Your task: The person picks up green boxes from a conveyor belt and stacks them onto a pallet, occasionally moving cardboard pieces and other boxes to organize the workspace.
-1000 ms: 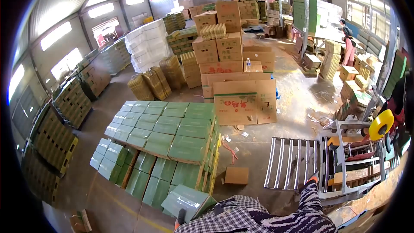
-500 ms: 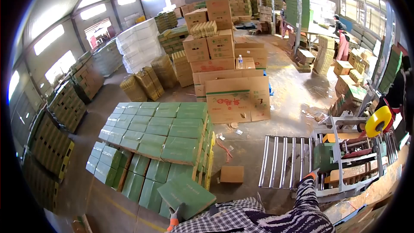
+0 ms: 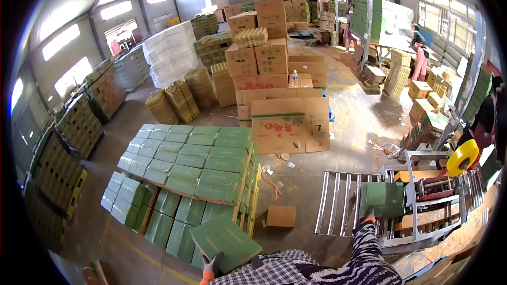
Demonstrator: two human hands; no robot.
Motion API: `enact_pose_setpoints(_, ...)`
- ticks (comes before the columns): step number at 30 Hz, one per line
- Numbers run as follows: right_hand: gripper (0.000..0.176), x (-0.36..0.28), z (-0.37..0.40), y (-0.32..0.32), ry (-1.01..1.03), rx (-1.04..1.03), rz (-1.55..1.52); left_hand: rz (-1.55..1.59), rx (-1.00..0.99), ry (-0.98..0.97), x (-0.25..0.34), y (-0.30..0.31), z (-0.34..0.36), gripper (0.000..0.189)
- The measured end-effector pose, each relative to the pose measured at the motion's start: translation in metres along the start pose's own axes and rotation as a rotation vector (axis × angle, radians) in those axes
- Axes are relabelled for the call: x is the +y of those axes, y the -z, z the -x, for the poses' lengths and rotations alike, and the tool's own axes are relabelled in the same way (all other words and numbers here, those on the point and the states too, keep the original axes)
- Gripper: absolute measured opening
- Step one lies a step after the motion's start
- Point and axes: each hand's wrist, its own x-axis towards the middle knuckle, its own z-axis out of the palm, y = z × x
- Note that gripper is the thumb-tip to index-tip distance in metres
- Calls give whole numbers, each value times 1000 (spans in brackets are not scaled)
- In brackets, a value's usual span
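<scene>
My left hand [image 3: 211,266], in an orange and dark glove, grips the near left edge of a tilted green box [image 3: 226,243]. That box is beside a large stack of green boxes [image 3: 179,155] at the lower left. Out to the right, my right hand [image 3: 371,215], gloved the same way, touches the near side of another green box [image 3: 383,199]. This one lies on the metal rollers [image 3: 338,206] at the machine's left end; my fingers are partly hidden against it.
A machine frame [image 3: 414,200] with a yellow wheel [image 3: 461,157] stands at the right. On the floor is a small brown box [image 3: 281,216]. Large cartons [image 3: 279,129] stand ahead. A person [image 3: 420,53] is at the far right.
The green box at the machine has moved left onto the rollers, and my right hand has shifted slightly left with it. My left hand and its box have moved slightly left and down.
</scene>
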Motion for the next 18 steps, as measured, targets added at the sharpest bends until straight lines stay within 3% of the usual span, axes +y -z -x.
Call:
enact_pose_setpoints(1,73,-7,53,2,70,-81,-170,14,-7,9,-1,3,-1,81)
enact_pose_setpoints(5,72,-7,56,6,4,-71,125,61,-4,-45,-6,13,4,80)
enact_pose_setpoints(7,70,1,47,-1,-115,-59,67,61,45,-24,-15,31,-6,78)
enact_pose_setpoints(8,68,15,21,5,-101,-193,-72,80,61,-29,-15,34,-4,78)
enact_pose_setpoints(10,55,19,57,0,-59,-449,-339,147,116,-8,-14,41,5,75)
enact_pose_setpoints(12,45,8,153,-2,-113,-796,-555,203,106,-30,1,31,31,70)
enact_pose_setpoints(13,43,27,143,-14,-29,-798,-604,236,78,-45,8,28,41,65)
enact_pose_setpoints(16,41,27,230,-23,-242,-897,-375,192,25,-116,8,48,44,56)
enact_pose_setpoints(18,48,33,277,-40,-202,-936,-83,173,28,-189,15,54,48,52)
